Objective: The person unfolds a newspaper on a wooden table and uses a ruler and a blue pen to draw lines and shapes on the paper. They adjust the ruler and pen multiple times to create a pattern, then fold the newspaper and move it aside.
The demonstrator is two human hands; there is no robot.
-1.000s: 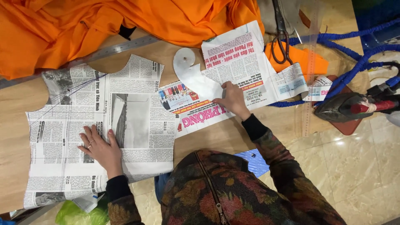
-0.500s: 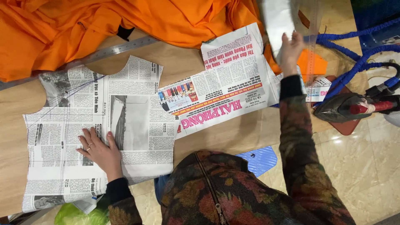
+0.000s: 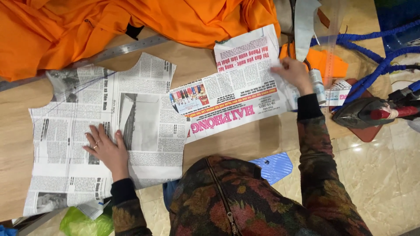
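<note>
Head view: newspaper pattern piece (image 3: 109,131) — printed, cut with neckline notches — lies flat on bench (image 3: 245,144), long axis toward orange fabric (image 3: 131,22). Left hand (image 3: 107,148) pressed open on it; right hand (image 3: 294,73) pinches another newspaper sheet (image 3: 236,96).

A light wooden table (image 3: 245,144) carries the work, and the newspaper pattern piece (image 3: 109,131) cut with curved notches lies flat on its left part. Right of that piece lies a colour-printed newspaper sheet (image 3: 236,94); above it a metal ruler (image 3: 122,49) runs slantwise, half under heaped orange fabric (image 3: 131,22). Far right of it sits a clothes iron (image 3: 367,112).
</note>
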